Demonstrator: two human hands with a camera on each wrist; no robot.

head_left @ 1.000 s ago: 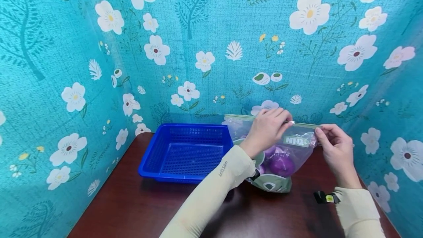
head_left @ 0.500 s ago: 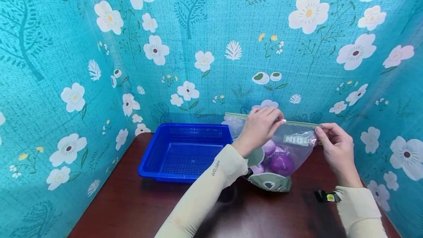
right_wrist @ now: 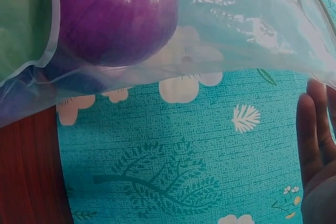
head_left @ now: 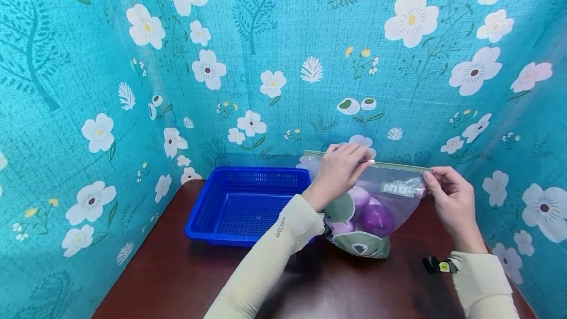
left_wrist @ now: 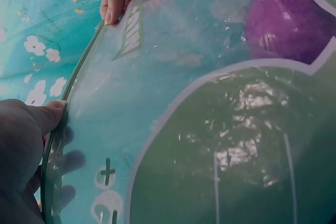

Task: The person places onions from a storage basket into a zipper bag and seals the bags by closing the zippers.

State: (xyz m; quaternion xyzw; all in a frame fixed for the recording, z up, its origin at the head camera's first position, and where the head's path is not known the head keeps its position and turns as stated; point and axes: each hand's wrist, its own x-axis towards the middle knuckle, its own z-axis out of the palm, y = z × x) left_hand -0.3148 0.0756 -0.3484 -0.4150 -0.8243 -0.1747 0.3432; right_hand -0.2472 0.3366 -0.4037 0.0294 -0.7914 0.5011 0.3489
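Note:
A clear zip bag with green printed panels stands on the table, its green-edged top seal held up. Several purple onions lie inside; one onion fills much of the right wrist view's upper left. My left hand pinches the seal left of its middle, beside a small white slider. In the left wrist view its thumb presses one side of the seal, with fingertips showing through the plastic. With thumb and fingers, my right hand grips the bag's top right corner.
A blue perforated basket stands left of the bag, close to my left forearm. Blue floral cloth rises behind and at both sides of the dark reddish-brown table.
My left hand has slid leftward along the bag's top seal, and the white slider has moved left with it. The right hand has kept its hold on the corner.

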